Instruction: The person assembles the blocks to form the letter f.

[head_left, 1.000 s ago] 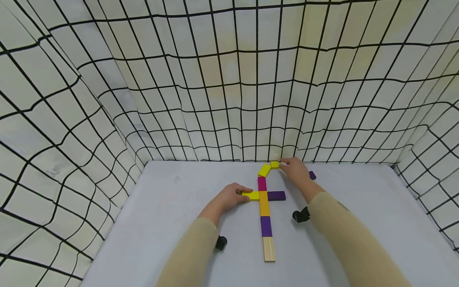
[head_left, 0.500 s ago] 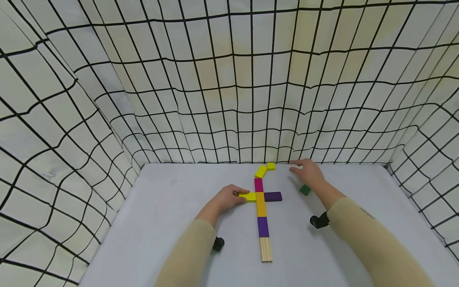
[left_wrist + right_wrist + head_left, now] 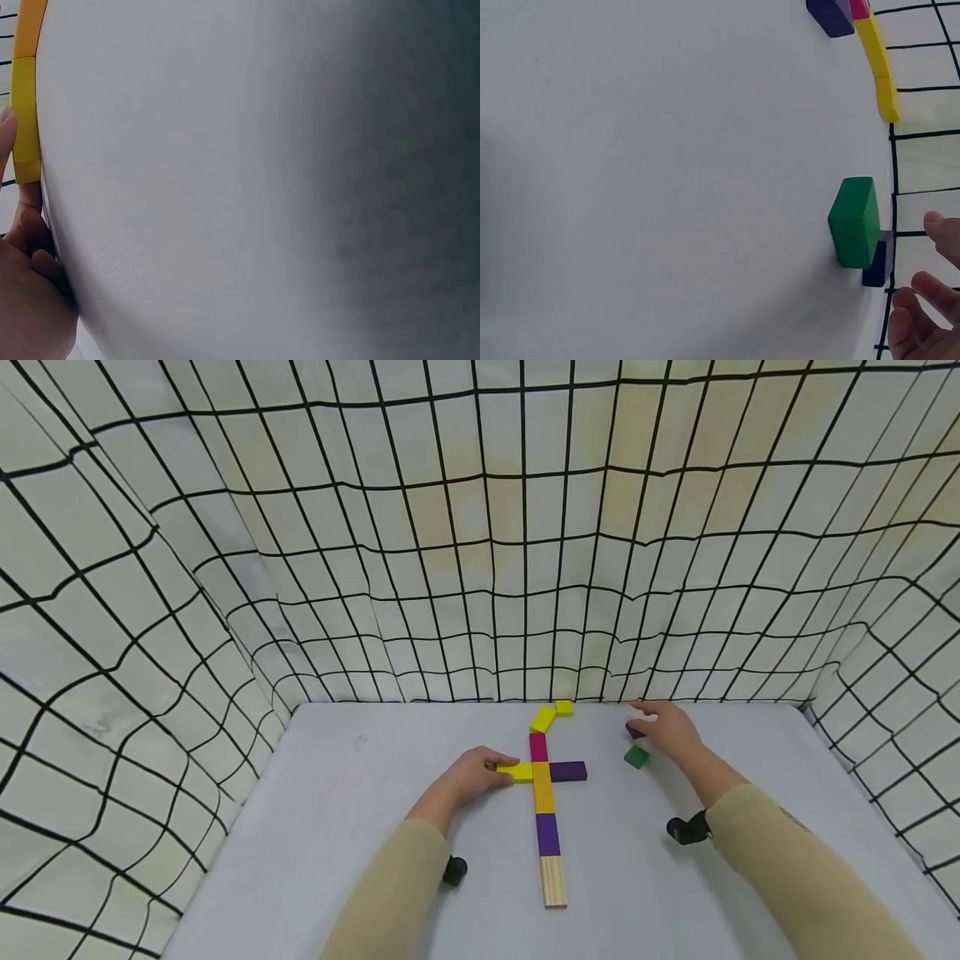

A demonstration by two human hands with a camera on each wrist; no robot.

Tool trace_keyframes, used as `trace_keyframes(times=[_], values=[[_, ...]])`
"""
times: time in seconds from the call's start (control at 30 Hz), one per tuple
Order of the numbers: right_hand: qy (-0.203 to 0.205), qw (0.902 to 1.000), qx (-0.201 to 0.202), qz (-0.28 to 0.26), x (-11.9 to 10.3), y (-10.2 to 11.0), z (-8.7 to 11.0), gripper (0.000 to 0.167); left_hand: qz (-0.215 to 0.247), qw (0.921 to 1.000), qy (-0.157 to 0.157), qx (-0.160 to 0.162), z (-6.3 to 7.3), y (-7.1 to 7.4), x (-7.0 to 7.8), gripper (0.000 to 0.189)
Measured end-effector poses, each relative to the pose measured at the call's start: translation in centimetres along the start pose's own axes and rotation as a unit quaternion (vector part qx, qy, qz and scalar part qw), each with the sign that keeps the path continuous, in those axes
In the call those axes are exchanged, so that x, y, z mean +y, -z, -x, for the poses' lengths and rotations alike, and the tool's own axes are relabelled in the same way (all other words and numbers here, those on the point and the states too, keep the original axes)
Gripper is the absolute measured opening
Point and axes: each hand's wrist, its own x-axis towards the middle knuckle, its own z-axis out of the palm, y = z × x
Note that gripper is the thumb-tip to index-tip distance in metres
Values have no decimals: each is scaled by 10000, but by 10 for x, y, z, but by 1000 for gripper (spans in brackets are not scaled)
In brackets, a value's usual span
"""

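My left hand (image 3: 476, 774) pinches the yellow block (image 3: 516, 772) between thumb and fingers. This block lies flat, its end against an orange block (image 3: 542, 788); in the left wrist view the yellow block (image 3: 25, 120) also meets the orange one. At the back right, my right hand (image 3: 671, 727) is over a small dark purple block (image 3: 635, 731), thumb and fingers spread apart. In the right wrist view, that purple block (image 3: 879, 262) is partly behind a green block (image 3: 856, 222), and the fingers (image 3: 919, 315) grip nothing.
The row continues with a pink block (image 3: 538, 747), a tilted yellow block (image 3: 543, 719) and a small yellow block (image 3: 564, 708). Towards me lie a purple block (image 3: 548, 834) and a plain wooden block (image 3: 553, 882). A dark purple block (image 3: 568, 771) juts right. Black netting (image 3: 480, 635) encloses the white table (image 3: 337, 810).
My right hand has left the small yellow block at the back and moved right to the loose purple block. The green block has come into view. My left hand keeps its pinch.
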Motion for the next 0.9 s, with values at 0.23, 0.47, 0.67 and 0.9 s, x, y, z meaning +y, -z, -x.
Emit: trace_keyframes(times=[0.23, 0.47, 0.67, 0.9], values=[[-229, 9995, -220, 1, 11, -7, -3, 55, 9, 10000, -55, -10, 4, 2, 2, 29], [-325, 9993, -208, 7, 15, -13, -5, 56, -36, 9999, -97, 7, 2, 1, 1, 29], [-285, 9994, -193, 20, 14, -13, -2, 57, -36, 9998, -199, -29, 2, 1, 0, 29], [-375, 9992, -156, 32, 11, -16, -2, 55, -3, 9999, -132, -18, 2, 2, 0, 29]])
